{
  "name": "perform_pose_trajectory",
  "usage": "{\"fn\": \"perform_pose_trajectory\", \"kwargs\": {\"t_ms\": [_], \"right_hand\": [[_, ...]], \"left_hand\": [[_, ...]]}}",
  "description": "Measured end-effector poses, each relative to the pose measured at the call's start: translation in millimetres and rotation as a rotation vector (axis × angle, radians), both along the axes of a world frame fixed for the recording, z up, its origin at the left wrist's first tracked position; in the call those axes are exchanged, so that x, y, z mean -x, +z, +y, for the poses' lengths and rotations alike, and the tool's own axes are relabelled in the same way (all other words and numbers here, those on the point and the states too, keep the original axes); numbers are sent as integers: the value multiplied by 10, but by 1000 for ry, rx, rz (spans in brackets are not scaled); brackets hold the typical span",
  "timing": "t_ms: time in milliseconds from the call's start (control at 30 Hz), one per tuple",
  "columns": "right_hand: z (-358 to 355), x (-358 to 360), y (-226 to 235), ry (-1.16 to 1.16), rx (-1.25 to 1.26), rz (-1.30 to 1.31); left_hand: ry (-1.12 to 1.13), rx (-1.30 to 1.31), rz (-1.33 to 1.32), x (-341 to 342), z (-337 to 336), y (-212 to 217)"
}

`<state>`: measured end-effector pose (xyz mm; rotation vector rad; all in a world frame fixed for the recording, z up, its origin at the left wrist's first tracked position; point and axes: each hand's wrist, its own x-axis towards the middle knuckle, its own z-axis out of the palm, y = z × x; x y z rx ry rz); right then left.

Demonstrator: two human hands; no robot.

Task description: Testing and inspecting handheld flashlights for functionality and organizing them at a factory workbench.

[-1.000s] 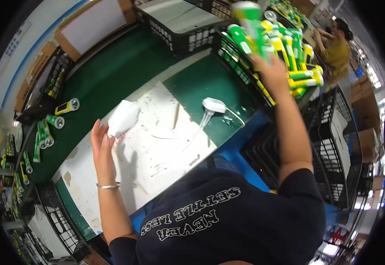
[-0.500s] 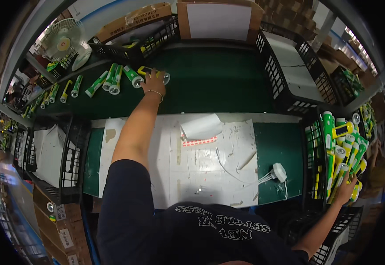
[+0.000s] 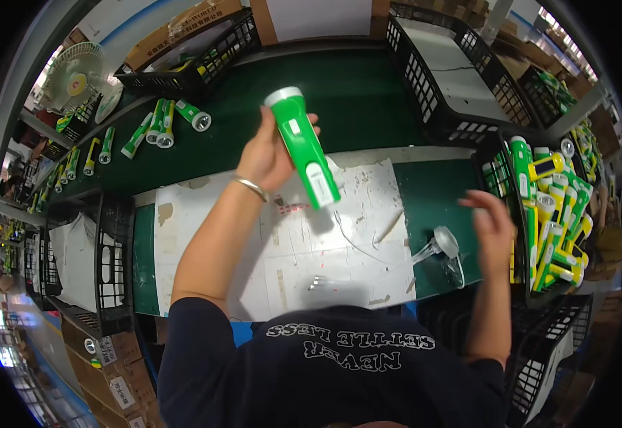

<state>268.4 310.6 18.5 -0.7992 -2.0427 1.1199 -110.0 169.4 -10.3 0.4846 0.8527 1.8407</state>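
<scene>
**One green flashlight gripped above the white board**

Just off 12 o'clock from the middle of the view, the person's left hand (image 3: 264,153) grips a green flashlight (image 3: 305,151), thumb along one side and fingertips showing at the other. The flashlight is tilted, its white-rimmed head toward 11 o'clock and its narrower end toward 5 o'clock, over the white board (image 3: 368,185) on the green surface (image 3: 439,189). A bracelet (image 3: 252,188) circles the left wrist.

At 3 o'clock the right hand (image 3: 492,228) is slightly blurred, its fingers loosely open and pointing toward 10 o'clock, with nothing seen in its grasp. It appears just beside a black basket (image 3: 532,296) heaped with green and yellow flashlights (image 3: 546,207). Close to this hand, on its 9 o'clock side, lies a white round device (image 3: 445,242) with thin cables trailing across the board.

Toward 10 o'clock, loose flashlights (image 3: 165,127) lie in a row. Between 8 and 9 o'clock stands a black crate (image 3: 99,285) holding white sheets; another crate (image 3: 416,85), white-lined, sits between 1 and 2 o'clock.
</scene>
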Motion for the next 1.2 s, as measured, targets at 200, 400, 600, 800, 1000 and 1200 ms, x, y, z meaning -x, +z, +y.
{"fn": "perform_pose_trajectory", "kwargs": {"t_ms": [200,400,600,800,1000,1200], "right_hand": [[-1043,1065,-557,512,787,-76],[-1360,1024,-709,478,491,-225],[-1385,816,-686,550,379,-165],[-1246,708,-498,419,-119,-131],[-1282,702,-353,365,-685,-157],[-1293,764,-316,481,-963,-248]], "left_hand": [[-6,104,-379,-1125,-322,-110],[113,309,-259,-1431,-613,-419],[-39,267,-318,-1442,-739,-509],[29,257,-221,-1549,-774,-455],[-16,251,-70,-1615,-854,-410],[7,201,105,-1716,-864,-434]]}}
